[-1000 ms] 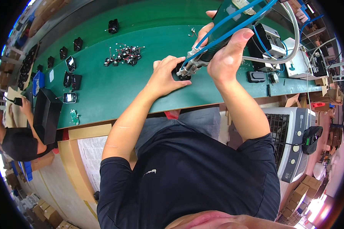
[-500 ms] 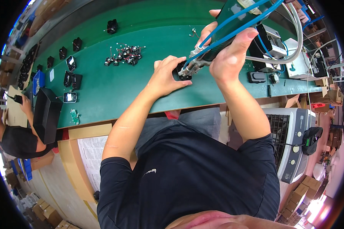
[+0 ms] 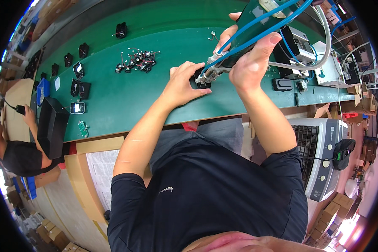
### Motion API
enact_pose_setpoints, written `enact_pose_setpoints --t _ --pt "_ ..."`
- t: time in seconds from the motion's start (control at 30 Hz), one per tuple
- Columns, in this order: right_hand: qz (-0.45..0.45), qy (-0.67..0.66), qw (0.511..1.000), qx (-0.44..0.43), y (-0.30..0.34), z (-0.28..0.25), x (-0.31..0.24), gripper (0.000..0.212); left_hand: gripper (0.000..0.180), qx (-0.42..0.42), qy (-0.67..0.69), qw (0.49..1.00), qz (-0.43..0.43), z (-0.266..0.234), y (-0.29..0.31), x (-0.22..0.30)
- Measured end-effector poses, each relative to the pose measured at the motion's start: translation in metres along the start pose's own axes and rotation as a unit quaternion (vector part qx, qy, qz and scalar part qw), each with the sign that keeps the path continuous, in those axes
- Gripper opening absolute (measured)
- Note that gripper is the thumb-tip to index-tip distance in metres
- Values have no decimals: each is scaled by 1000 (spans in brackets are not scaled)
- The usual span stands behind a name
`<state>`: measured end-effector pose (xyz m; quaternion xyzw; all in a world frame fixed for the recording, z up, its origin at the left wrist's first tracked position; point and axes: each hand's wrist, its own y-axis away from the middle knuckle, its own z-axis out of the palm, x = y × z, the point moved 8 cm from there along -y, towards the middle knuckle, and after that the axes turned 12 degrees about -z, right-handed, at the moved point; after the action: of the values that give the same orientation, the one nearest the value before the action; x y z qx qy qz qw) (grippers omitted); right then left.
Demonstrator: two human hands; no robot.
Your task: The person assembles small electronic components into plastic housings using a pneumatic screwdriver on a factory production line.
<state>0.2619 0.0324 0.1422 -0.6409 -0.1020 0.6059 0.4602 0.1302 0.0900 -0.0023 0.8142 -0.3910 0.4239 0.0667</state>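
On the green bench my left hand pinches a small black plastic housing between thumb and fingers. Wrapped round a dark pneumatic screwdriver with blue air tubes is my right hand. The tool leans down to the left, and its metal nose end reaches the housing. Its very tip and the inside of the housing are mostly hidden. Beyond my left hand lies a pile of small black parts with red wires.
Several black housings stand on the bench's left, near a green circuit board, a blue bin and a large black box. Machines stand at right. A co-worker's hand holds a black part at far left.
The screwdriver's nose has shifted slightly left and down at the housing. My left hand stays almost still. At far left the co-worker's hand and head have moved a little.
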Motion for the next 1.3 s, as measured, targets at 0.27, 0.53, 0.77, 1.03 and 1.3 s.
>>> enact_pose_setpoints --t 0.27,0.53,0.77,1.03,1.3 --pt "-1 4 1000 -12 -2 1 -2 102 83 -1 -4 1000 -4 1 0 -3" --pt "3 -2 1000 -14 -1 -1 -1 104 84 3 5 1000 6 1 -1 -2" --pt "4 -8 1000 -16 -1 -1 -1 104 83 -5 2 1000 -4 1 0 -2" --pt "-1 0 1000 -10 0 0 -1 105 83 1 9 1000 -11 -1 -1 -3" --pt "14 5 1000 0 9 5 9 100 81 -13 28 1000 -4 4 -3 -5"
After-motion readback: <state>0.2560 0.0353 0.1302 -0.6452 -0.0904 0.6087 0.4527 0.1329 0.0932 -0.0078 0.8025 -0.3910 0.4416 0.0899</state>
